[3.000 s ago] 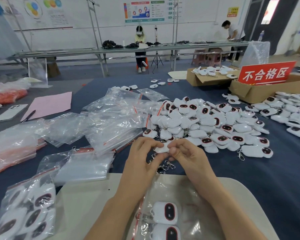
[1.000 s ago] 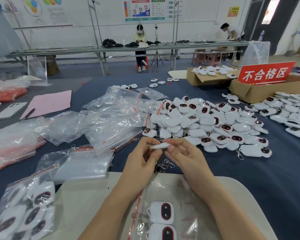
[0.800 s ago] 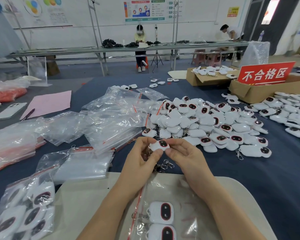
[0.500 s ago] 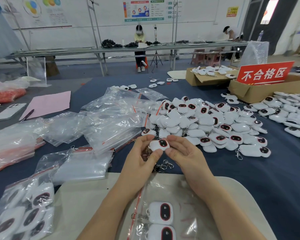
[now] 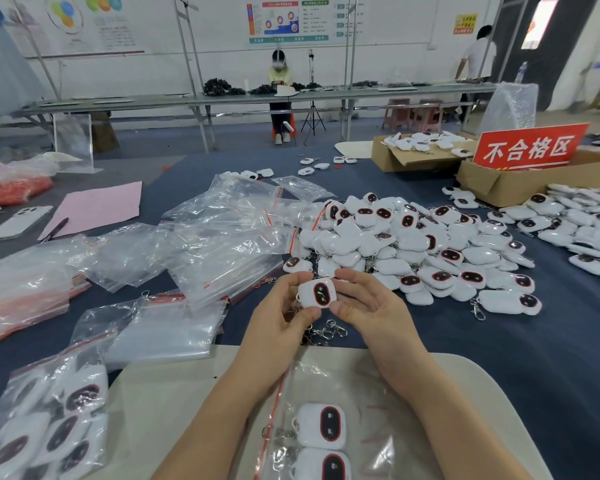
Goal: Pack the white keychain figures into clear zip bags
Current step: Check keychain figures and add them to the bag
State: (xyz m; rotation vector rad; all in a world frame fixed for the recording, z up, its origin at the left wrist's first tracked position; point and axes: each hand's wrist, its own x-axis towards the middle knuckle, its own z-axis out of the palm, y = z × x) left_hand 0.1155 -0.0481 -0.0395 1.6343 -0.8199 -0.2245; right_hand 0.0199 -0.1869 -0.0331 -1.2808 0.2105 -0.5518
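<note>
Both hands (image 5: 281,323) (image 5: 368,306) pinch one figure (image 5: 317,293) above the bag (image 5: 329,403); dangling clasp (image 5: 328,330) may snag the zip edge on insertion.

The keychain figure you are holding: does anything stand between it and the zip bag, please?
Nothing visible blocks it. The figure is pinched between the left hand and right hand; the zip bag lies nearer on the board. Only metal clasps lie flat between them.

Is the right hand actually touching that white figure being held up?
Touching. The head view shows the right hand pressing thumb and forefinger against the right edge of the figure, with no gap, while the left hand pinches its other side.
</note>
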